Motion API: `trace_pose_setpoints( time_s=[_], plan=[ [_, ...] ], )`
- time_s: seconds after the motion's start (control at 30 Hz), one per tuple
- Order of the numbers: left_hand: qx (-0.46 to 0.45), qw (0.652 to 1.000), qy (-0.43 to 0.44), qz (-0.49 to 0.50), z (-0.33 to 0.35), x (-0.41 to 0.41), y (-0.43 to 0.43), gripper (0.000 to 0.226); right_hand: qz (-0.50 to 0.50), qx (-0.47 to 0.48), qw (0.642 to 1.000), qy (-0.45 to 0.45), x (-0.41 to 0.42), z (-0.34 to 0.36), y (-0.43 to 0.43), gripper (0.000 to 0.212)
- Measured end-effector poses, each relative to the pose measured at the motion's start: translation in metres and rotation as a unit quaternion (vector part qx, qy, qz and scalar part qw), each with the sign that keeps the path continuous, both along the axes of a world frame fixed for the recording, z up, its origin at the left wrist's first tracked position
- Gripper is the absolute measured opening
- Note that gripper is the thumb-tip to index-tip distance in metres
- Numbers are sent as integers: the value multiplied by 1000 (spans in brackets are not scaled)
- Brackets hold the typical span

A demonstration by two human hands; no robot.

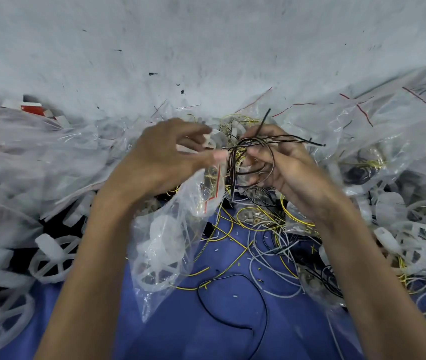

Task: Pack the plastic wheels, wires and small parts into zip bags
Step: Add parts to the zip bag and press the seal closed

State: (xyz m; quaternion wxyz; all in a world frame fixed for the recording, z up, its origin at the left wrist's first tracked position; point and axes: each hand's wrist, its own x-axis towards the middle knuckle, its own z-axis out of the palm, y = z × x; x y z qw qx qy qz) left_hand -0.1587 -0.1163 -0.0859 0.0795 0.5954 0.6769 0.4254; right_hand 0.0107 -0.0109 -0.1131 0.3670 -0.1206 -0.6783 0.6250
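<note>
R hand (289,167) grips a looped bundle of dark wires (253,146), fingers curled round the coil. Loose ends stick out up and to the right, past the fingers. L hand (159,157), blurred, pinches the top of a clear bag (165,245), which hangs below it w/ a white wheel (154,276) inside near the bottom. Dark wires sit just right of the bag mouth, level w/ it, not in. Under both: blue cloth (227,333) strewn w/ yellow wires (232,258); loose wheels (50,263) at left.
</note>
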Motion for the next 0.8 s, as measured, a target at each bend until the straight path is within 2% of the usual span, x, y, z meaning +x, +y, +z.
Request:
trace_pose_setpoints(
  time_s=[0.03,0.1,0.2,0.27,0.33,0.4,0.5,0.57,0.6,0.63,0.7,0.73,0.8],
  plan=[
    [7,998,32,53,-3,-5,2,46,-4,-17,1000,11,-1,0,0,21],
    [-55,987,94,122,-10,-10,7,41,-4,-61,997,40,-3,-2,1,21],
    [-163,974,109,114,-25,-8,15,33,19,-110,992,60,-8,-6,-1,26],
    [-143,981,98,87,-25,-5,16,39,38,-126,990,56,-12,-8,-2,26],
    [-95,990,89,56,-19,2,14,55,60,-129,989,34,-19,-11,-5,22],
    [-72,990,113,30,-14,8,12,63,76,-110,991,5,-27,-14,-10,17],
    [-42,984,167,32,-10,10,8,53,85,-63,994,-32,-33,-19,-14,10],
    [-32,989,137,56,-4,9,2,46,85,-34,994,-63,-33,-22,-17,9],
    [-32,992,109,61,-1,8,0,45,64,26,992,-108,-34,-25,-17,11],
    [-33,994,85,53,1,8,-3,43,29,120,977,-172,-35,-27,-17,16],
    [-43,997,62,21,6,12,-6,40,-6,291,907,-304,-41,-34,-19,26],
    [-52,997,58,7,7,15,-7,39,-2,349,864,-362,-45,-36,-22,27],
    [-69,996,60,-10,6,21,-7,37,7,387,817,-428,-47,-39,-27,25]
  ],
)
